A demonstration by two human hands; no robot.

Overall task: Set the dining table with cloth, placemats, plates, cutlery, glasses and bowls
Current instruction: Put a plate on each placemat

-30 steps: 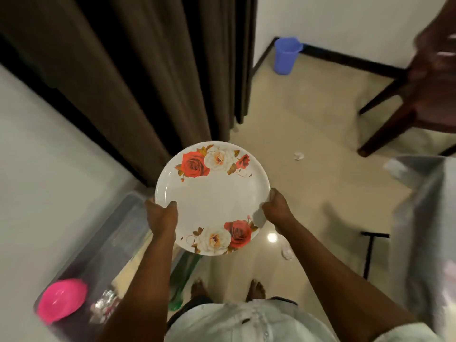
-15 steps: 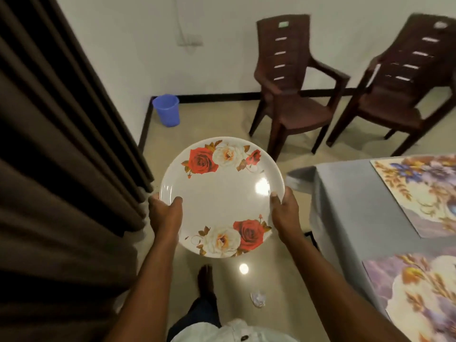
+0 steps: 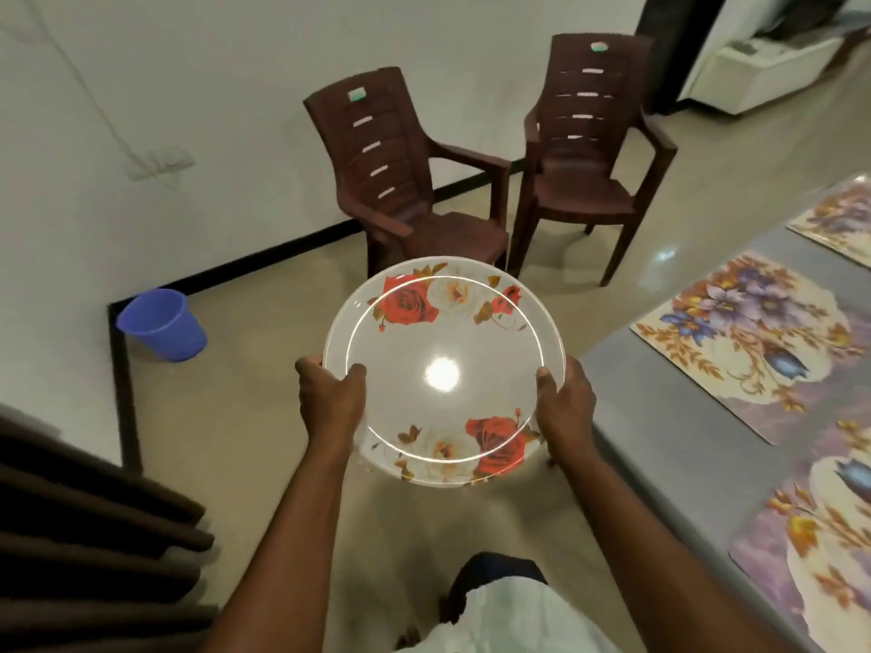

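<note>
The table (image 3: 627, 398) stands at the right of the view, and its grey cloth (image 3: 660, 445) is already spread over it. Three floral placemats lie on the cloth in a row: a far mat (image 3: 843, 223), a middle mat (image 3: 749, 341) and a near mat (image 3: 810, 534). All three are bare where they show; no plate, cutlery, glass or bowl is visible on the part of the table in frame, and the rest of the table is out of view. Judged from this, the cloth and placemat steps are complete, and the plate step is in hand. One plate (image 3: 445, 369), white with red and cream roses, is held level in the air over the floor, just left of the table edge and not yet over any mat. The left hand (image 3: 332, 393) grips its left rim, thumb on top. The right hand (image 3: 565, 398) grips its right rim the same way. Remaining, as far as shown: plates, cutlery, glasses and bowls.
</note>
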